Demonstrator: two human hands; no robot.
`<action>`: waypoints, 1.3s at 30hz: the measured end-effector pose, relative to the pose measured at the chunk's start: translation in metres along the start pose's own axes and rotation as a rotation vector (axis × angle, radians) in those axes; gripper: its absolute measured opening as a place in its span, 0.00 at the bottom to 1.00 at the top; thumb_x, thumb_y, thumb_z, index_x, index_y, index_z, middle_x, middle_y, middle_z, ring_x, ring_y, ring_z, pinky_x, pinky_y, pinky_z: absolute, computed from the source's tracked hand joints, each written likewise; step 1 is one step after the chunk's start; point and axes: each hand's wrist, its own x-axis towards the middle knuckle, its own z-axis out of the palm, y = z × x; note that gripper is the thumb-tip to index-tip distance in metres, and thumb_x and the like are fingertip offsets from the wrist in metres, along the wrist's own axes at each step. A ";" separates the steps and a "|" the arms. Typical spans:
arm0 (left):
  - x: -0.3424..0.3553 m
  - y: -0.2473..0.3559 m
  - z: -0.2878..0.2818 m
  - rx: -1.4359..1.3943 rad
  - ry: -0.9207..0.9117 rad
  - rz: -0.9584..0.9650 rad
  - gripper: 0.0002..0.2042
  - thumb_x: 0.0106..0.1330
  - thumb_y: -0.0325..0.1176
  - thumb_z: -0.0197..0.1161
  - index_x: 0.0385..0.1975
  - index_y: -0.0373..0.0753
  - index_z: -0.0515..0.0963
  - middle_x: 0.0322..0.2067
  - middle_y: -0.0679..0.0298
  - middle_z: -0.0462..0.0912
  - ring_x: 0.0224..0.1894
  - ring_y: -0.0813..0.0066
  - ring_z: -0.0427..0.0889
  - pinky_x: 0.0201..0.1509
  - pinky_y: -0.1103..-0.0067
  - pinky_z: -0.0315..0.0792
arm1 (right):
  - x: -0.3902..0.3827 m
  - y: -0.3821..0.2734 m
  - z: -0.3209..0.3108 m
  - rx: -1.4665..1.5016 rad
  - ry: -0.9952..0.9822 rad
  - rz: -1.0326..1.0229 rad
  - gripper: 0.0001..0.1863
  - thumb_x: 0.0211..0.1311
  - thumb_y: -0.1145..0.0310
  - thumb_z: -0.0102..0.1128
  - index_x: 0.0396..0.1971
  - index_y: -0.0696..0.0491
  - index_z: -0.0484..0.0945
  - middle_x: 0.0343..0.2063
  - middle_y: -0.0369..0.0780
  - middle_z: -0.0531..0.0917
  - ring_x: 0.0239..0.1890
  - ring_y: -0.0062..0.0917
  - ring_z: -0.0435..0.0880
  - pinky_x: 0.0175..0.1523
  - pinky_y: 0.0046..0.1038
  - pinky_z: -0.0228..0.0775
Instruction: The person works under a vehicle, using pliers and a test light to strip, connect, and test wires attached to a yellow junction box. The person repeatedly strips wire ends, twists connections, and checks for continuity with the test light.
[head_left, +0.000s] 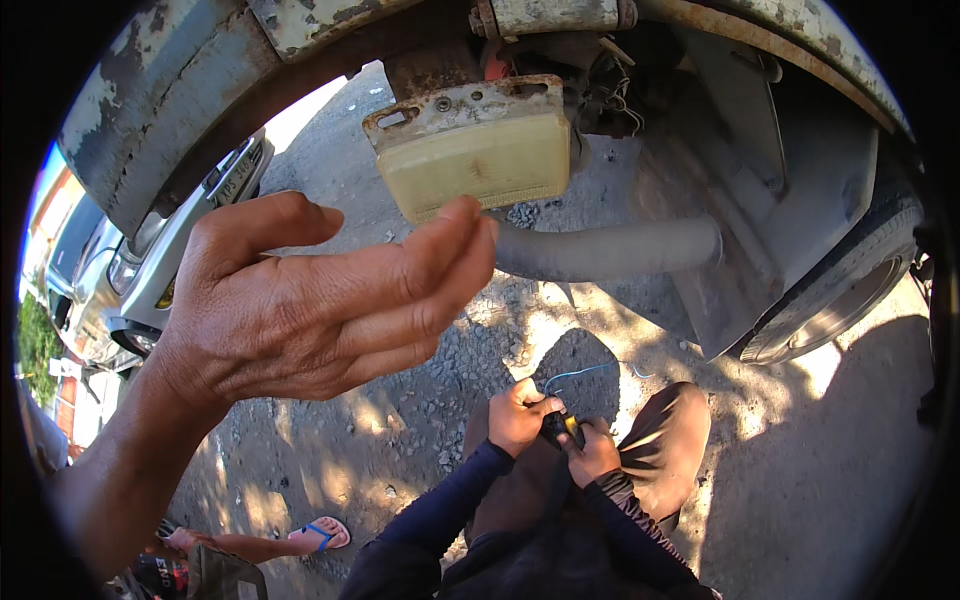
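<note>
Low in front of my body, between my knees, my left hand (518,416) is closed around the dark end of a small black-and-yellow hand tool (571,428). My right hand (594,456) grips the tool's other side, close to the yellow part. Its exact kind is hard to make out, as my fingers cover much of it. A thin blue wire (582,371) runs out from beside my left fingers over the shaded ground. Another person's large hand (310,300) reaches in from the left, fingertips at the lower edge of a yellowed rectangular lamp (475,165).
A rusty bracket (465,100) carries the lamp under a peeling vehicle body (170,100). A grey hose (610,250) crosses below it, and loose wires (625,105) hang behind. A tyre (840,290) stands right. At left are a parked car (150,260) and someone's sandalled foot (325,535).
</note>
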 end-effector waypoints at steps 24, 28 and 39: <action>0.008 -0.121 0.007 0.442 0.313 -0.320 0.21 0.56 0.51 0.78 0.29 0.37 0.81 0.26 0.50 0.86 0.33 0.48 0.86 0.39 0.61 0.77 | 0.070 0.068 0.068 -0.274 -0.404 0.428 0.27 0.66 0.54 0.65 0.55 0.60 0.78 0.61 0.53 0.76 0.59 0.49 0.80 0.64 0.44 0.73; 0.026 -0.105 -0.058 0.206 0.436 -0.256 0.16 0.65 0.42 0.72 0.35 0.33 0.81 0.24 0.56 0.84 0.29 0.65 0.85 0.36 0.68 0.76 | 0.068 0.093 0.081 -0.405 -0.602 0.416 0.29 0.67 0.51 0.63 0.59 0.58 0.78 0.61 0.53 0.77 0.59 0.49 0.81 0.67 0.43 0.71; 0.018 0.040 -0.160 -0.151 0.420 0.072 0.09 0.70 0.31 0.68 0.38 0.29 0.83 0.28 0.64 0.86 0.31 0.81 0.82 0.39 0.81 0.76 | 0.053 -0.187 -0.116 0.276 0.083 -0.755 0.07 0.63 0.70 0.68 0.37 0.57 0.86 0.27 0.42 0.84 0.25 0.30 0.83 0.33 0.30 0.74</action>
